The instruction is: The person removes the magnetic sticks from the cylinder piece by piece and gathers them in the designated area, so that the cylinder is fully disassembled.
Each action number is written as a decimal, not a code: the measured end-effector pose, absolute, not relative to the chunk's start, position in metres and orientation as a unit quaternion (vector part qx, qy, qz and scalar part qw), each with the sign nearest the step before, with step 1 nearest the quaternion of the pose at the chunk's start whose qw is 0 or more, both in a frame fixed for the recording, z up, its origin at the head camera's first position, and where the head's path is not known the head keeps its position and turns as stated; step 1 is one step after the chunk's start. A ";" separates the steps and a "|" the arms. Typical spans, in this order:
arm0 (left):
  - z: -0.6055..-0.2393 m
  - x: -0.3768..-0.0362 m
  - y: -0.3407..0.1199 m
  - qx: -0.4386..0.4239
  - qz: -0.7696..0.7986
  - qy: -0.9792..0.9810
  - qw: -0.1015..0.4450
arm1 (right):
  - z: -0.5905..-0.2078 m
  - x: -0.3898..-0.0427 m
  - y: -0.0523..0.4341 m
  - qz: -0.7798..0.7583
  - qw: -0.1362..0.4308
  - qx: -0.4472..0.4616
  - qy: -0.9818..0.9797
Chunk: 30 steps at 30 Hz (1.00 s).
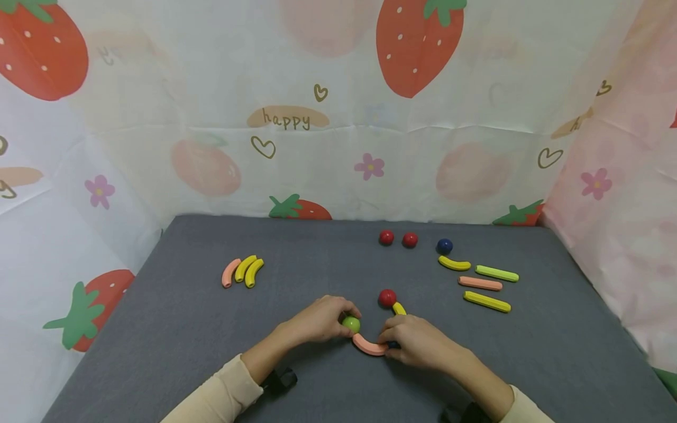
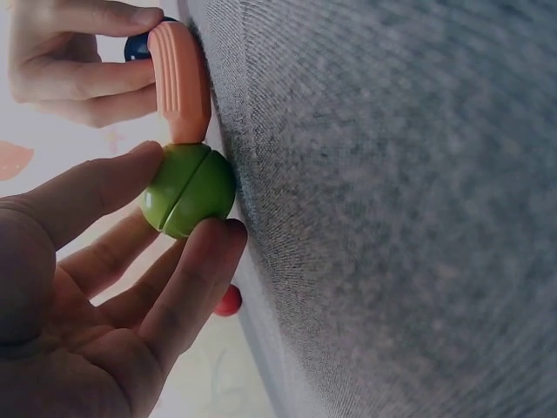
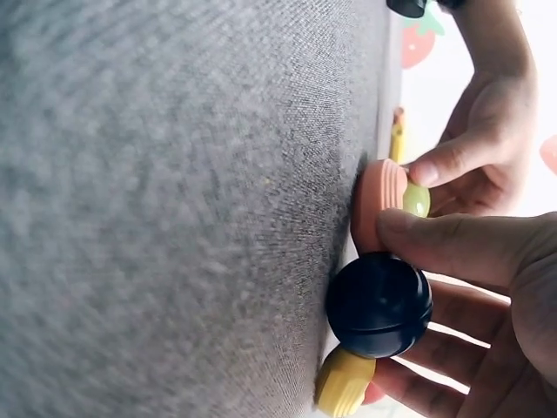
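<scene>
Chain partly built at the mat's (image 1: 158, 329) near edge: green ball (image 1: 351, 324) pinched by left hand (image 1: 317, 320); pink curved piece (image 1: 368, 346) and dark blue ball (image 3: 379, 305) gripped by right hand (image 1: 418, 341). Many pieces left unjoined, judged.

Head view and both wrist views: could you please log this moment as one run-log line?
left hand: pinches green ball | right hand: holds dark blue ball | pink curved piece: on grey mat, between both balls
</scene>
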State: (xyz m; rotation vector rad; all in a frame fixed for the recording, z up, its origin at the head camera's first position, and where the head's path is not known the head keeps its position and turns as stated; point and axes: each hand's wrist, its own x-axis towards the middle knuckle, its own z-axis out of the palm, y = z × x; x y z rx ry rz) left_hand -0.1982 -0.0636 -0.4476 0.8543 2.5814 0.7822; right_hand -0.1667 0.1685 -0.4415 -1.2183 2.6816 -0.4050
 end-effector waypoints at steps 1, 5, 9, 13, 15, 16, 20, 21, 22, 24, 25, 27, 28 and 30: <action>-0.448 -0.198 -0.064 0.298 0.275 0.901 0.157 | -0.442 -0.166 0.168 -0.136 0.081 -0.408 0.899; -0.449 -0.199 -0.064 0.295 0.281 0.899 0.161 | -0.443 -0.165 0.169 -0.138 0.076 -0.407 0.900; -0.449 -0.198 -0.064 0.290 0.290 0.897 0.164 | -0.444 -0.165 0.169 -0.141 0.071 -0.408 0.899; -0.450 -0.199 -0.063 0.265 0.306 0.900 0.164 | -0.446 -0.165 0.170 -0.142 0.059 -0.413 0.898; -0.451 -0.199 -0.063 0.248 0.314 0.902 0.161 | -0.447 -0.165 0.170 -0.145 0.055 -0.414 0.897; -0.451 -0.200 -0.063 0.237 0.316 0.905 0.160 | -0.447 -0.165 0.170 -0.145 0.054 -0.414 0.897; -0.449 -0.204 -0.064 0.190 0.323 0.916 0.143 | -0.447 -0.166 0.171 -0.147 0.058 -0.411 0.898; -0.447 -0.206 -0.064 0.181 0.326 0.918 0.138 | -0.447 -0.166 0.171 -0.146 0.059 -0.409 0.899; -0.446 -0.208 -0.064 0.174 0.327 0.919 0.131 | -0.447 -0.166 0.171 -0.145 0.059 -0.408 0.899; -0.442 -0.213 -0.064 0.168 0.333 0.920 0.119 | -0.447 -0.166 0.171 -0.146 0.059 -0.405 0.901; -0.440 -0.216 -0.063 0.168 0.336 0.920 0.116 | -0.447 -0.166 0.171 -0.147 0.060 -0.403 0.901; -0.437 -0.223 -0.063 0.167 0.340 0.919 0.112 | -0.446 -0.167 0.171 -0.151 0.065 -0.398 0.902; -0.436 -0.226 -0.063 0.166 0.340 0.919 0.111 | -0.445 -0.167 0.171 -0.154 0.069 -0.397 0.902; -0.435 -0.234 -0.063 0.165 0.342 0.919 0.110 | -0.443 -0.167 0.172 -0.158 0.077 -0.394 0.902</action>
